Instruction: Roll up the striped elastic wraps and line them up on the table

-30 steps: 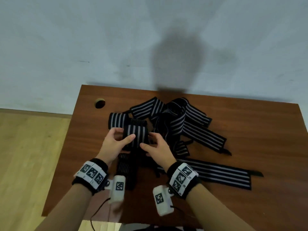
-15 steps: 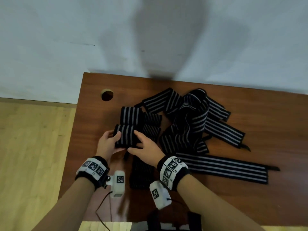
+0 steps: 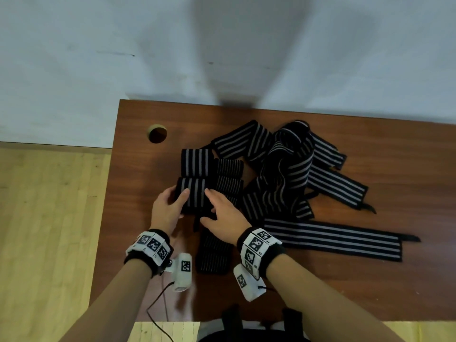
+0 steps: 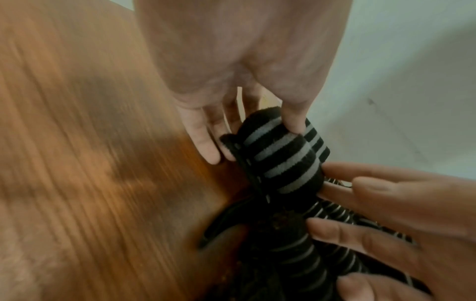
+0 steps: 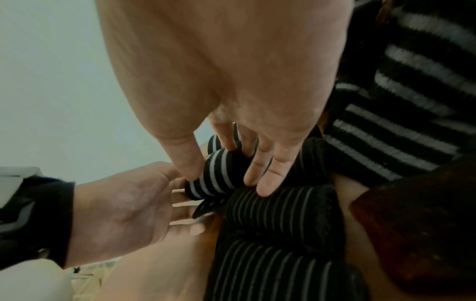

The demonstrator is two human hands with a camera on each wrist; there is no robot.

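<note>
Both hands hold a rolled wide-striped black wrap low over the brown table. It lies just in front of another rolled wide-striped wrap. My left hand grips the roll's left end, thumb on top and the other fingers curled at the end. My right hand pinches the right end between thumb and fingers. A short black tab hangs from the roll.
Two thin-striped rolls lie right of the wide-striped ones. A thin-striped wrap lies partly unrolled between my wrists. A tangled pile of loose wraps and one long flat wrap lie to the right. A cable hole sits back left.
Both hands carried the roll left and down, from beside the thin-striped rolls to just in front of the first wide-striped roll. The head view shifted nearer.
</note>
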